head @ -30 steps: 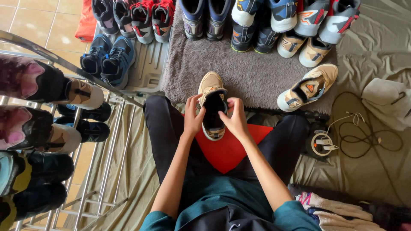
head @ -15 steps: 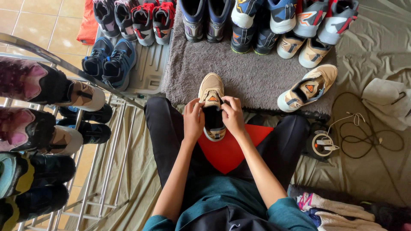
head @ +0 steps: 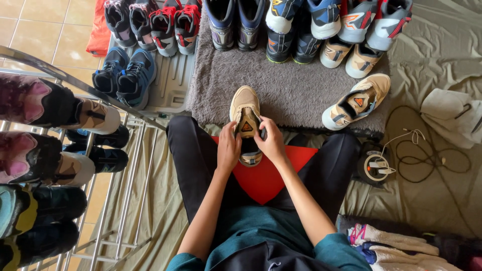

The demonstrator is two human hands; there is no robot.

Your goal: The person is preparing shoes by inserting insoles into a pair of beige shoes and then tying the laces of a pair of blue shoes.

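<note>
because it rests heel-near and toe-far over a red cloth [head: 266, 175] on the person's lap, the tan sneaker [head: 245, 118] lies with its opening and tongue turned up to the head camera, which seems to be why both hands can work on it from either side. the left hand [head: 228, 148] is curled shut on the shoe's left flank by the collar, and the right hand [head: 272, 143] is closed the same way on the right flank, thumbs meeting near the dark tongue with its small orange mark; the two grips look like they brace the shoe so it cannot roll. its toe reaches onto the near edge of a grey shaggy mat [head: 291, 85], where the matching tan sneaker [head: 357, 100] lies tilted on its side to the right, apart from the hands. along the far edge of the mat a row of sneakers [head: 301, 25] stands with toes pointing near, likely lined up for easy reach. further left a blue pair [head: 123, 75] sits on a pale tray, and a metal rack [head: 65, 75] on the left holds more shoes. right of the knee sits a round white device [head: 375, 165] trailing a cable.
</note>
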